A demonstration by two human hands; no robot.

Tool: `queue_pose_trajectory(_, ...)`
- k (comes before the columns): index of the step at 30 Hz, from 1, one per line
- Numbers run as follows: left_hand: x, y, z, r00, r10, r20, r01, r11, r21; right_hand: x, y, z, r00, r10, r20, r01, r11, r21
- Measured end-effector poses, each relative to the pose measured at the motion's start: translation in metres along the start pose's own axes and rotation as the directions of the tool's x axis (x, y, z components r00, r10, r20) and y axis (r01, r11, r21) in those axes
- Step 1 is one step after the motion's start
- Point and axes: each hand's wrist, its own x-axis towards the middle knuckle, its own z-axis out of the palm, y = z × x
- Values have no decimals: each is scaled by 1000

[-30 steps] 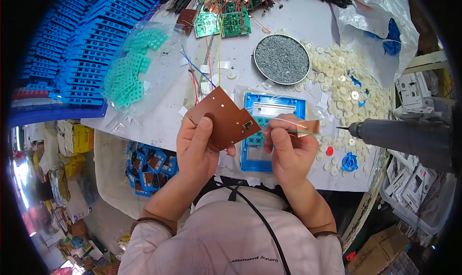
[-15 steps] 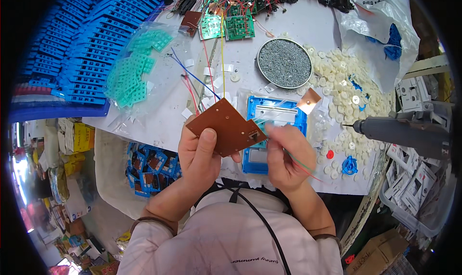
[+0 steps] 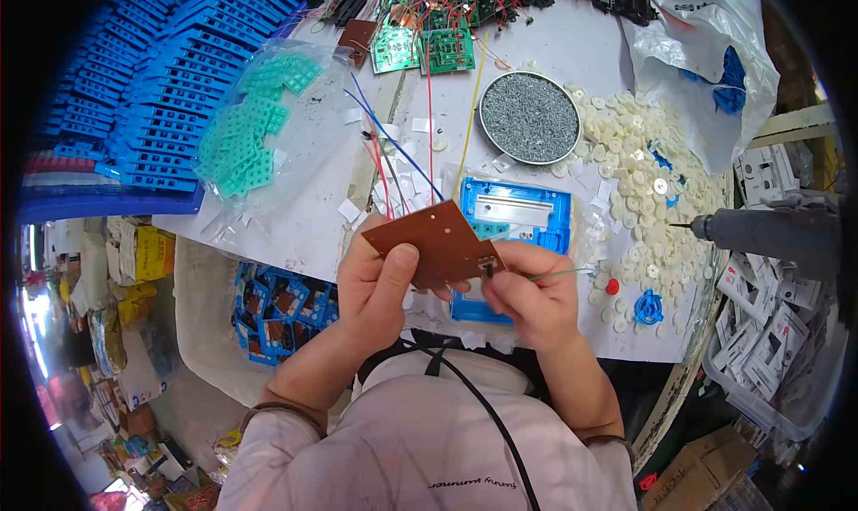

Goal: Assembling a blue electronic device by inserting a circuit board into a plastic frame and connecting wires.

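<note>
A brown circuit board (image 3: 429,247) is held up over the table in front of me, its plain side facing up. My left hand (image 3: 374,283) pinches its left edge, thumb on top. My right hand (image 3: 534,297) grips the right corner, thumb and fingers beside a small black switch (image 3: 485,268). A thin green wire (image 3: 565,272) sticks out past the right fingers. Blue, red, black and yellow wires rise from the board's far edge, among them a blue wire (image 3: 398,142). Beneath lies a blue plastic casing (image 3: 556,209), partly hidden by board and hands, with a teal keypad piece (image 3: 490,230) in it.
A round tin of screws (image 3: 530,118) stands behind the casing, with many cream plastic discs (image 3: 657,185) to its right. An electric screwdriver (image 3: 760,238) points in from the right. Bagged teal keypads (image 3: 255,122), stacked blue casings (image 3: 170,109) and green boards (image 3: 447,48) lie farther back.
The board has shifted right and turned, its wires swinging right with it. My right hand has closed in on its corner by the switch. A copper-coloured square beside the casing is out of sight.
</note>
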Motion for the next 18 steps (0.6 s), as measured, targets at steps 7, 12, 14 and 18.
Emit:
queue_pose_trajectory(7, -11, 17, -26, 966, -125, 226, 20, 909, 417, -97, -34, -58, 882, 470, -47, -470, 883, 9)
queue_pose_trajectory(12, -13, 21, -11, 853, -263, 452, -99, 768, 633, -156, -76, -110, 900, 237, 365, -57, 896, -441)
queue_pose_trajectory(14, -2, 12, 6, 685, -447, 575, -86, 734, 674, -152, -80, -73, 999, 19, 35, 7, 777, -629)
queue_pose_trajectory(18, -22, 2, 15, 716, -412, 563, -16, 797, 604, -71, -40, -40, 968, -38, 249, 226, 569, -791)
